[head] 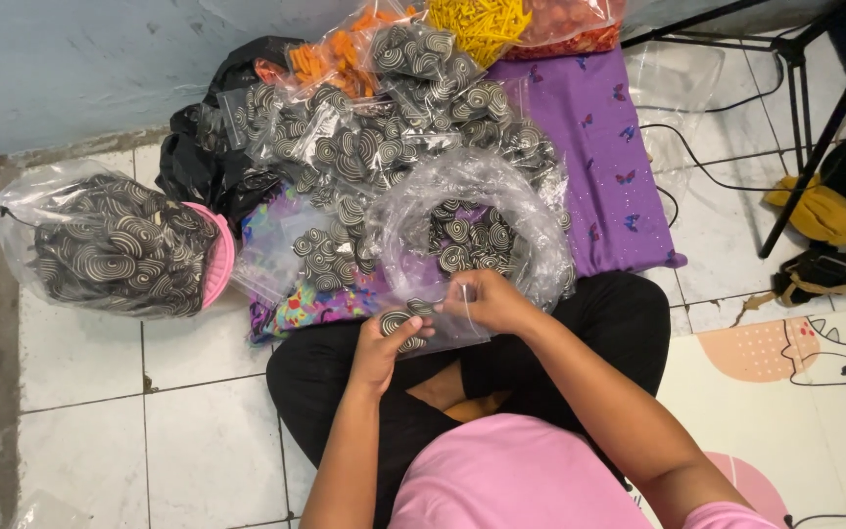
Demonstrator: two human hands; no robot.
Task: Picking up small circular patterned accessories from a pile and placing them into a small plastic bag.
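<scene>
- Small clear bag (pixel 433 328) of thin, glossy plastic sits at the centre of the head view, over the lap, holding flat black-and-cream spiral snacks (pixel 399 321).
- Left hand (pixel 381 351) is closed around the bag's lower left corner, thumb pressed on a spiral disc.
- Right hand (pixel 489 299) pinches the bag's top edge, fingers curled shut on the film.
- Just beyond, at twelve o'clock, a large crinkled open bag (pixel 472 211) holds loose spirals.
- Farther toward twelve, a heap of filled packets (pixel 384 127) lies on purple cloth (pixel 599 147) printed with butterflies.
- At nine o'clock, a bulging knotted sack (pixel 110 245) of spirals rests in a pink basin (pixel 219 257) on white tiles (pixel 188 431).
- At one o'clock, yellow sticks (pixel 477 22) show.
</scene>
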